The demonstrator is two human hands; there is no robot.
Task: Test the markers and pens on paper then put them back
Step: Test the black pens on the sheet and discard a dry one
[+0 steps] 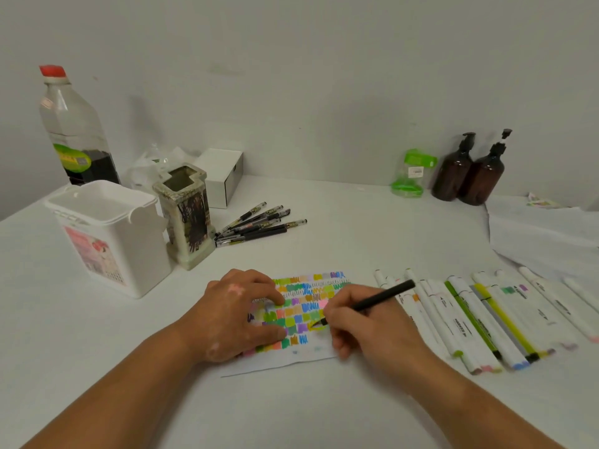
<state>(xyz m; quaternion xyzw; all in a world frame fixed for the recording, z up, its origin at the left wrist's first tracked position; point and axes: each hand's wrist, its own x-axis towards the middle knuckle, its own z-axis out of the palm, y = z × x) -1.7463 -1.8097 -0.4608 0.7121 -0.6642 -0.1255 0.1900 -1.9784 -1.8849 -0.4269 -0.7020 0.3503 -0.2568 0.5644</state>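
- Surface: a white table (291, 409) against a plain white wall (291, 59), which meets it along the far edge.
- The paper (282, 361) lies flat near the table's front centre, most of it covered with rows of coloured scribble patches.
- My left hand (236, 315) rests palm down on the paper's left part, fingers extended and slightly spread.
- My right hand (366, 328) pinches a black pen (382, 294), its tip touching the paper at a yellow-green patch.
- A row of markers (479, 319), mostly white-barrelled, lies side by side on the table just right of the paper.
- A pile of black pens (259, 225) lies beyond the paper, beside a ceramic holder (188, 215).
- A white bin (110, 234) stands left of the holder, touching or nearly so.
- Far left: a bottle (74, 131) with a red cap, dark liquid low inside.
- A white box (223, 176) sits behind the holder.
- Far right, by the wall: two amber pump bottles (470, 173) and a green package (411, 173).
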